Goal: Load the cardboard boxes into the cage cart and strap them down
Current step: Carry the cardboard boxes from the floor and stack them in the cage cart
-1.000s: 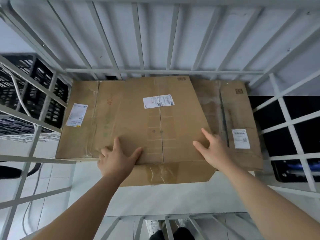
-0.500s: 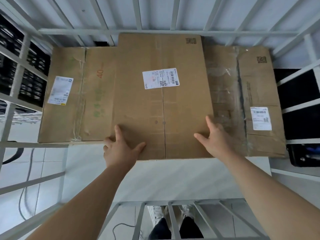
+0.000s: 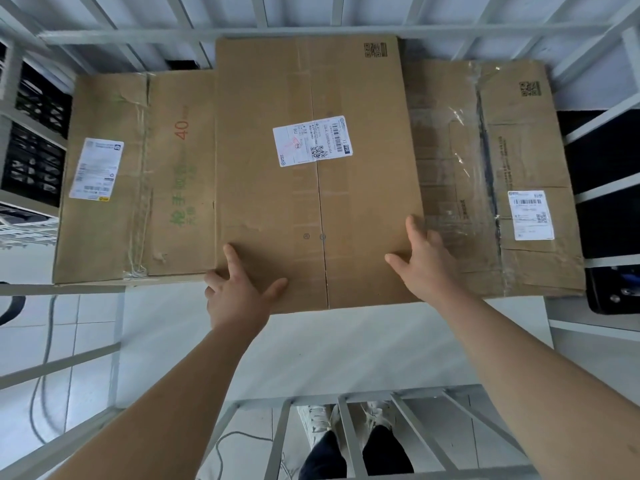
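Observation:
A flattened cardboard box (image 3: 311,202) with a white shipping label lies on top, in the middle of the cage cart's white floor (image 3: 329,348). Under it lie two more flat boxes: one with a red "40" (image 3: 138,188) on the left, one with clear tape (image 3: 485,188) on the right. My left hand (image 3: 239,292) presses flat on the top box's near left corner, fingers spread. At the near right edge of that box rests my right hand (image 3: 422,261), fingers straight. The top box's far edge reaches the cart's back bars (image 3: 311,29).
White bars enclose the cart: left side (image 3: 59,289), right side (image 3: 602,195), low front rail (image 3: 346,441). Black plastic crates (image 3: 34,147) stand outside on the left, a dark object (image 3: 613,292) outside on the right. A grey cable (image 3: 41,358) lies on the tiled floor.
Both hands have slid the top box away from me, towards the back bars. The brown flap that stuck out under its near edge is covered.

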A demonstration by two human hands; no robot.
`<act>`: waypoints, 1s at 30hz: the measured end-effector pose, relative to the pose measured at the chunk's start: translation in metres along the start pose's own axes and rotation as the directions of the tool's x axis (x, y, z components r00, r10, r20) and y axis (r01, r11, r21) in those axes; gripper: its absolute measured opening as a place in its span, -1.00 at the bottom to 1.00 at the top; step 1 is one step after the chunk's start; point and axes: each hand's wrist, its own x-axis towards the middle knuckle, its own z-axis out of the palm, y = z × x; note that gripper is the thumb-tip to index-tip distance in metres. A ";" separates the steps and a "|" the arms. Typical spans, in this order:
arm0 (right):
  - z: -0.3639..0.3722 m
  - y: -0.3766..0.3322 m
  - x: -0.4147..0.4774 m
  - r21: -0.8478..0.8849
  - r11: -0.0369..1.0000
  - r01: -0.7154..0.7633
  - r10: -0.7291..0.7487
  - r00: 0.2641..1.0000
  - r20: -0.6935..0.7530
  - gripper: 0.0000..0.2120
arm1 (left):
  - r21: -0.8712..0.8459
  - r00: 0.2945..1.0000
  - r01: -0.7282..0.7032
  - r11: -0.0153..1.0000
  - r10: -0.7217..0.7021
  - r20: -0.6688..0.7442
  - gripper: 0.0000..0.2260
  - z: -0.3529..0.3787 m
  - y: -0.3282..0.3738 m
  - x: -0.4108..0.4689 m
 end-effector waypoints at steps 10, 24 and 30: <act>-0.031 -0.011 -0.031 -0.052 0.984 0.172 -0.177 0.975 -0.133 -0.55 | 0.337 0.955 -0.230 0.913 0.278 -0.100 -0.49 -0.037 0.028 -0.033; -0.244 -0.025 -0.186 -0.167 0.918 0.359 -0.396 0.818 -0.417 -0.68 | 0.447 0.672 -0.558 0.699 0.697 -0.252 -0.74 -0.173 0.144 -0.220; -0.328 -0.002 -0.283 -0.153 0.941 0.303 -0.337 0.778 -0.531 -0.68 | 0.441 0.535 -0.684 0.581 0.811 -0.237 -0.66 -0.223 0.183 -0.322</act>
